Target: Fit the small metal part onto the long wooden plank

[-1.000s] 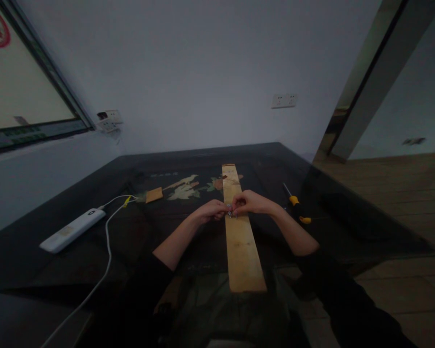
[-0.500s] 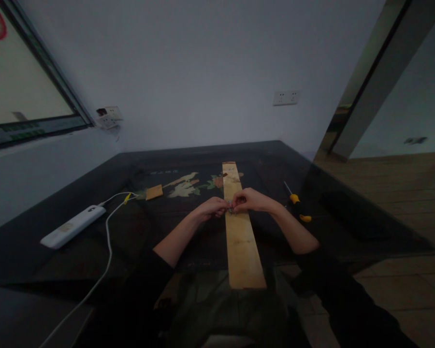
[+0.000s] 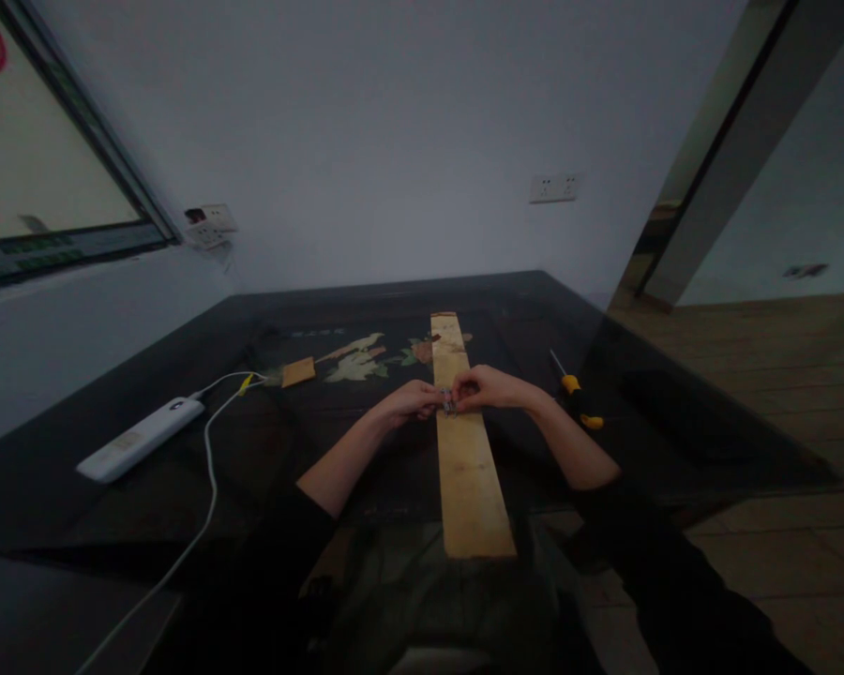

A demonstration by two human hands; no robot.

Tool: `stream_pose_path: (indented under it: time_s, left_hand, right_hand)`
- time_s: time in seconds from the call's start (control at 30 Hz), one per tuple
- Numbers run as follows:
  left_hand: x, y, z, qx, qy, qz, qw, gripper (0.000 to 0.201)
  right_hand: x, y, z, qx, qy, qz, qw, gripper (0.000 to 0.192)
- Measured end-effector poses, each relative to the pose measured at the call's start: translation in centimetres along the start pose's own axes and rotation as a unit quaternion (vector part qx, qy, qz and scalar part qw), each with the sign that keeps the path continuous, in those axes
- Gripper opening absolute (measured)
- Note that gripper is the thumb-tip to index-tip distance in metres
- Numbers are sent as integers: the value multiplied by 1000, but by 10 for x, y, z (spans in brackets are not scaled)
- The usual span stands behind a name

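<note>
A long, pale wooden board (image 3: 468, 469) lies lengthwise on the dark table, its near end sticking out past the front edge. Over its middle sits a small metal piece (image 3: 448, 401), too small and blurred for me to tell its kind. From the left, my left hand (image 3: 416, 401) pinches this piece with closed fingers. My right hand (image 3: 487, 386) is closed too, its fingertips bent down at the piece's right side and resting over the board. A screwdriver (image 3: 573, 386) with a yellow and black handle lies to the right of my right forearm.
A white power bank (image 3: 141, 439) with a white cable (image 3: 211, 469) lies at the left. Near the cable's yellow tag is a small tan block (image 3: 298, 372). The dark table (image 3: 366, 300) has a bird-and-flower picture and meets the wall, which carries sockets (image 3: 553, 188).
Both hands stay at the same spot on the board, with only slight finger movement. A little more of the small metal piece shows between them now.
</note>
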State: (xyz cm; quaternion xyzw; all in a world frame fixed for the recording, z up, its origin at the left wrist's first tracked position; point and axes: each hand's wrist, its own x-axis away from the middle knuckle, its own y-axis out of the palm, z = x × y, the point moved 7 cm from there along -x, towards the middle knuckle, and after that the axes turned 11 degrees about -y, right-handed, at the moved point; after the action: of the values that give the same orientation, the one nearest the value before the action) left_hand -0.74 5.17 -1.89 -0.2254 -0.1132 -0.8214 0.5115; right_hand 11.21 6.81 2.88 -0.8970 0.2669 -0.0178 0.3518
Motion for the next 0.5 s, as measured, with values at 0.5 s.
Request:
stream_pose_path:
  time_s: [0.5]
  left_hand:
    - [-1, -2, 2, -39, 16, 18, 999, 44]
  right_hand:
    - [0, 2, 1, -15, -10, -5, 1000, 22]
